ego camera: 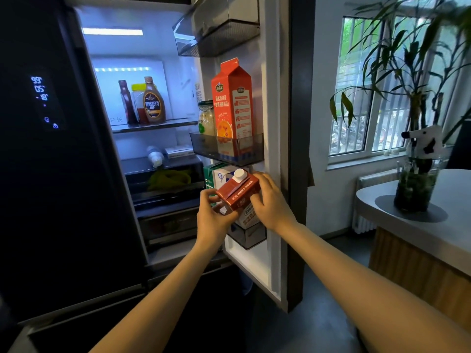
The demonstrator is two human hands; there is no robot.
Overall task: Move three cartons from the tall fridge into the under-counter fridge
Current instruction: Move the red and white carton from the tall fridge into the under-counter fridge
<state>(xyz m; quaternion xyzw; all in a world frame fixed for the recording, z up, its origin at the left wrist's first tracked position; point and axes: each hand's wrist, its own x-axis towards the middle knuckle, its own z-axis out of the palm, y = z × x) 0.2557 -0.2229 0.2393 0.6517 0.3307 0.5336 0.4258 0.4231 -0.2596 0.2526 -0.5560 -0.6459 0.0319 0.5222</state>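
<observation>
Head view — red-brown carton [238, 193] gripped at open tall fridge door [272, 149].
Above, tall orange carton [233, 108] and jar [206, 118] in door bin [226, 149]; white carton [224, 174] and green carton [209, 175] just behind. Carton tilted, white cap up, pinched between left hand [215, 215] and right hand [271, 202], fingers closed on both ends, forearms stretched forward.

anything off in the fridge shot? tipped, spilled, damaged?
No spill or damage shows. The brown carton is tilted, its white cap up and leaning back, but the left hand and right hand are holding it at the lower door bin. On an inner shelf a white bottle lies on its side.
</observation>
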